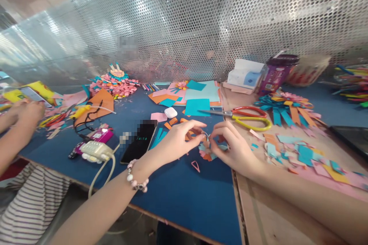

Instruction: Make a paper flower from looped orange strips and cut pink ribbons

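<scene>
My left hand [182, 138] and my right hand [234, 145] meet over the blue table top, with fingertips pinched together. Between them is a small pale paper strip [207, 136], thin and partly covered by the fingers. Just below the fingertips is a paper flower [205, 154] in orange and light blue, half hidden by my right hand. A folded pink paper loop [196, 166] lies on the table nearer to me. Scissors [250, 116] with red and yellow handles rest beyond my right hand.
A phone [139, 141], a white power strip [96, 151] and a white earphone case [170, 113] lie leftward. Coloured paper sheets [202, 91] are stacked behind. Paper scraps [304, 155] and a purple cup [277, 72] stand right. A co-worker's hands [27, 115] are far left.
</scene>
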The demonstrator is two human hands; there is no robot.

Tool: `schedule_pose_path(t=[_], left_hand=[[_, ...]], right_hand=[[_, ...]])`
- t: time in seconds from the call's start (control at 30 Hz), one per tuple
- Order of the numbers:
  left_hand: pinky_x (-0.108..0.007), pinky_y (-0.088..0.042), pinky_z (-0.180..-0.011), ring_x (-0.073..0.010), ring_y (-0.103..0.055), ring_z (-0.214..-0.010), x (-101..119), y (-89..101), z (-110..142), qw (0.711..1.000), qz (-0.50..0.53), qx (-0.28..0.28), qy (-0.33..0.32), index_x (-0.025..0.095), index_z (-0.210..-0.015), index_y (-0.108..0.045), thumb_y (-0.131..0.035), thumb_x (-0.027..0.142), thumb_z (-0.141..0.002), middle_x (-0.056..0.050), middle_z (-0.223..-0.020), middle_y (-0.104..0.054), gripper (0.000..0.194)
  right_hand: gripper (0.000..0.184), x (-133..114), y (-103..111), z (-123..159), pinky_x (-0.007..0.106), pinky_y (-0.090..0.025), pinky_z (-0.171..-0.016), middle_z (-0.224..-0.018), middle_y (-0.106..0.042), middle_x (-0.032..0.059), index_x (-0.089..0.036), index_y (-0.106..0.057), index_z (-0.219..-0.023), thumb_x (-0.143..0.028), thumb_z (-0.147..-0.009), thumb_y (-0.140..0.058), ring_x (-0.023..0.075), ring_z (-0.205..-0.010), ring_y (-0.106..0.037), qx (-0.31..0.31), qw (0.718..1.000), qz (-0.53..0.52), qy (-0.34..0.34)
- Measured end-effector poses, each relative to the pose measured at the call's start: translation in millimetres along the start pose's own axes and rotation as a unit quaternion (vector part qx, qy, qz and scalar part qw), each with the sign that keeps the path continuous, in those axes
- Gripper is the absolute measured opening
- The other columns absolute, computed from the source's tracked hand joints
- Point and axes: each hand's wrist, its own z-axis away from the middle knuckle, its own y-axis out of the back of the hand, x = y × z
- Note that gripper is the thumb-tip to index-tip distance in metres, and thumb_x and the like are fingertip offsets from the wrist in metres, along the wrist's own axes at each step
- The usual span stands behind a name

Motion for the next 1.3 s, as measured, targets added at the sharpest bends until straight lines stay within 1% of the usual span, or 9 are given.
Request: schedule_pose_path(t=[0.17, 0.33, 0.8, 1.0, 1.3], left_hand=[[-0.029, -0.055, -0.082, -0.0154, -0.066, -0.092, 0.7, 0.6, -0.5, 0.999, -0.03, 0.012, -0.034, 0.018, -0.104, -0.062, -0.054, 0.022, -0.089, -0.005, -0.102, -0.069, 0.017], [-0.028, -0.056, -0.079, -0.014, -0.067, -0.083, 0.9, 1.1, -0.6, 0.998, -0.038, 0.015, -0.047, 0.018, -0.098, -0.064, -0.056, 0.021, -0.088, -0.003, -0.097, -0.069, 0.013], [-0.027, -0.055, -0.077, -0.0139, -0.067, -0.082, 2.5, 0.5, 0.6, 0.999, -0.029, 0.004, -0.036, 0.018, -0.097, -0.064, -0.057, 0.022, -0.087, -0.003, -0.096, -0.07, 0.012], [-0.025, -0.055, -0.076, -0.013, -0.066, -0.081, 2.6, 0.2, 0.2, 0.999, -0.027, 0.004, -0.03, 0.018, -0.096, -0.064, -0.058, 0.022, -0.087, -0.002, -0.095, -0.07, 0.012], [-0.026, -0.053, -0.08, -0.0142, -0.065, -0.088, -1.4, 2.4, 0.2, 0.999, -0.022, 0.028, -0.004, 0.02, -0.099, -0.066, -0.057, 0.023, -0.087, -0.002, -0.098, -0.069, 0.015]], right_hand=[[0.01, -1.7, 1.3, -1.3, 0.025, -0.049, -0.056, -0.092, -0.053, 0.0041, -0.022, -0.049, -0.088, -0.013, -0.085, -0.053, 0.0123, -0.07, -0.056, 0.002, 1.0, -0.002, 0.001], [0.01, -1.1, 1.5, -1.2, 0.024, -0.049, -0.054, -0.093, -0.053, 0.0048, -0.022, -0.05, -0.089, -0.014, -0.084, -0.053, 0.0126, -0.071, -0.057, -0.002, 1.0, 0.0, -0.003], [0.009, 0.0, 1.0, 0.8, 0.025, -0.049, -0.057, -0.095, -0.052, 0.0051, -0.022, -0.05, -0.09, -0.015, -0.086, -0.052, 0.0132, -0.075, -0.056, -0.015, 1.0, -0.014, -0.01], [0.009, 0.6, 1.8, 1.8, 0.026, -0.05, -0.059, -0.095, -0.052, 0.005, -0.021, -0.05, -0.09, -0.014, -0.085, -0.053, 0.0134, -0.077, -0.056, -0.015, 1.0, -0.011, -0.011], [0.011, -1.1, 1.9, 1.1, 0.02, -0.045, -0.05, -0.096, -0.05, 0.0038, -0.021, -0.05, -0.09, -0.014, -0.083, -0.056, 0.0093, -0.069, -0.053, -0.018, 1.0, -0.017, -0.018]])
